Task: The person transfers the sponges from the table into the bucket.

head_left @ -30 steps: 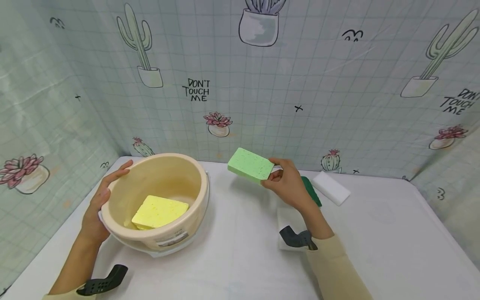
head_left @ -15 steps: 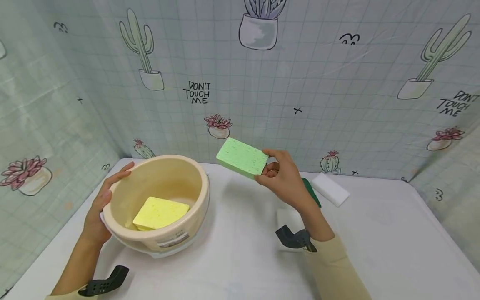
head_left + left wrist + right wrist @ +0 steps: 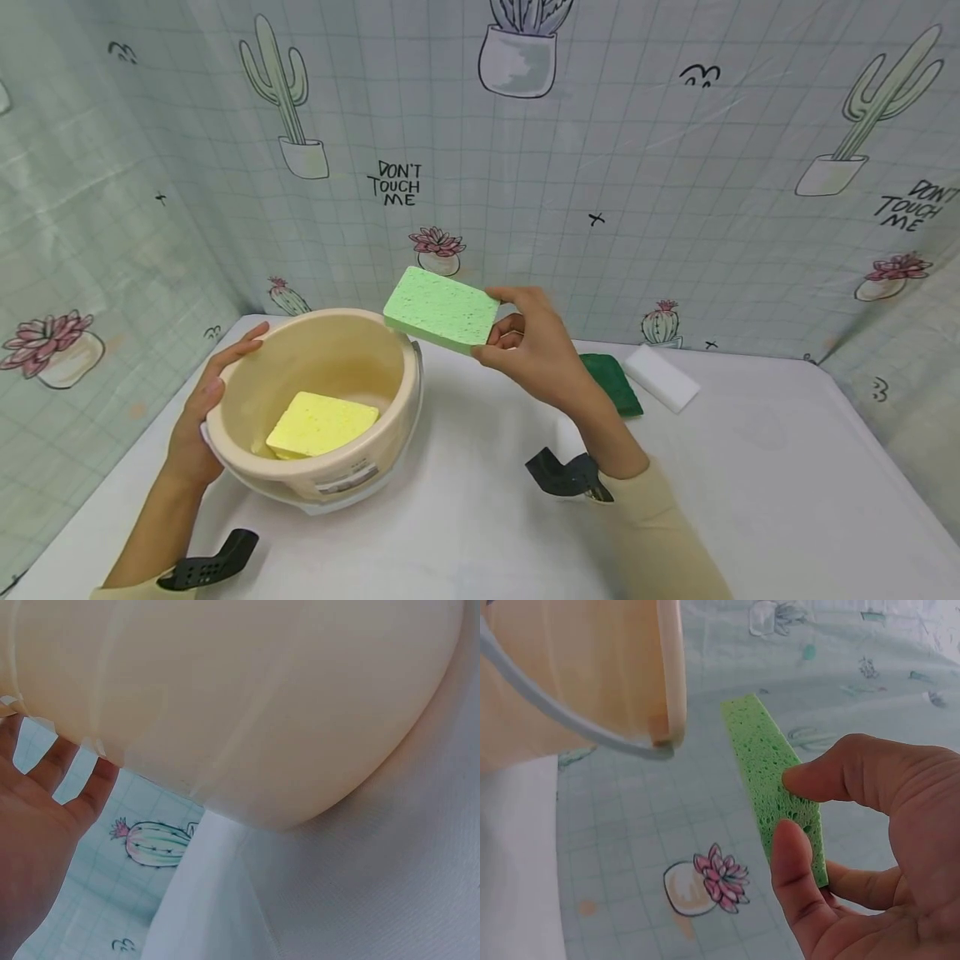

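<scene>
Green and porous, a rectangular sponge block (image 3: 441, 308) is hanging in the air near the far right rim of a round cream plastic bucket (image 3: 330, 354), the right wrist view showing a gap between them; the right hand (image 3: 532, 342) is pinching its right end between thumb and fingers; the left hand (image 3: 198, 408) is resting against the bucket's left side, fingers spread along the outside just under the rim; inside the bucket a yellow rectangular sponge (image 3: 322, 423) is lying; beyond the right wrist a dark green scouring pad (image 3: 613, 383) and a white rectangular block (image 3: 662, 377) are lying side by side on the white-covered table (image 3: 480, 517).
</scene>
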{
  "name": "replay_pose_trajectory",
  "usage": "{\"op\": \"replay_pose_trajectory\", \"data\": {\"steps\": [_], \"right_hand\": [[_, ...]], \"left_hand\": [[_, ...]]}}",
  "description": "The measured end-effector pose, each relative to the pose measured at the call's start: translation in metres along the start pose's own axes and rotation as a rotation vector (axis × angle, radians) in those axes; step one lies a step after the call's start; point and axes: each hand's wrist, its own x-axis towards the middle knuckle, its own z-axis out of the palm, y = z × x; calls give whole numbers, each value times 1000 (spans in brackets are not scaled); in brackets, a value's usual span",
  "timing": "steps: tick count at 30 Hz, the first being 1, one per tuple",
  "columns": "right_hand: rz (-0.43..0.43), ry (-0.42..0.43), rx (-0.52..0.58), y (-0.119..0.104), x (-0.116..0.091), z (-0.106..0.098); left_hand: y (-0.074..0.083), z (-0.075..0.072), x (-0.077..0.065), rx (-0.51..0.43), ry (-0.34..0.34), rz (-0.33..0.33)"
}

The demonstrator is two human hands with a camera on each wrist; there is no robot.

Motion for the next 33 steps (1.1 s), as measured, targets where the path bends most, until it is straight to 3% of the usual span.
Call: {"op": "replay_pose_trajectory", "data": {"steps": [9, 22, 33], "right_hand": [[-12, -74, 24, -17, 4, 26], [-29, -222, -30, -35, 15, 63], [-59, -323, -174, -50, 21, 86]], "left_hand": [[1, 2, 1, -6, 8, -10], [3, 4, 2, 18, 32, -26], [3, 3, 3, 21, 5, -3]]}}
